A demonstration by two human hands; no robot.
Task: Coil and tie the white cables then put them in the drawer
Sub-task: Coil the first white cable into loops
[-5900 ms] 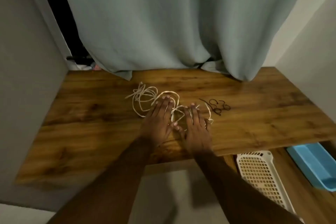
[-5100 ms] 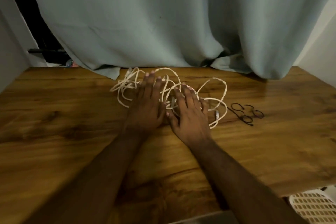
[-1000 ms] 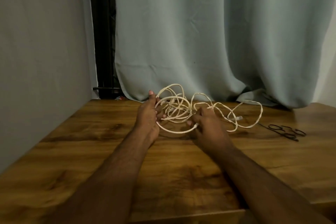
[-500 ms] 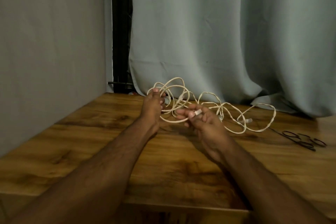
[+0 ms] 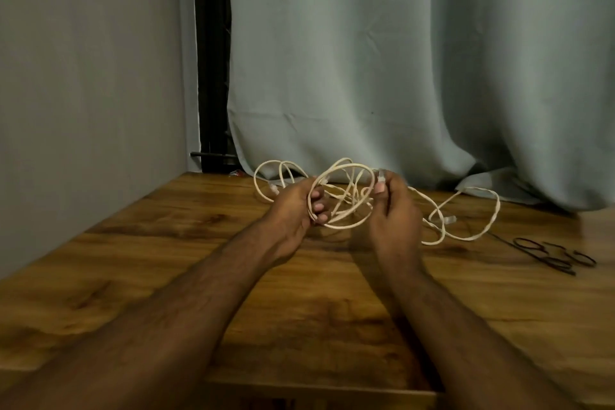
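A tangle of white cables [image 5: 466, 233] lies at the back of the wooden table [image 5: 166, 260], partly lifted between my hands. My left hand [image 5: 296, 210] grips a loop of the cables with curled fingers. My right hand [image 5: 392, 210] pinches a cable end with its clear plug between thumb and fingers, held upright just above the loop. More loops trail right across the table, with another clear plug lying among them. The drawer is out of view.
Several black tie loops [image 5: 552, 253] lie on the table to the right of the cables. A grey-green curtain [image 5: 399, 76] hangs behind, its hem resting on the table's back edge. A grey wall [image 5: 83, 76] closes the left side.
My right hand has raised the plug end up beside the loop that my left hand holds. The loop now stands more upright between both hands.
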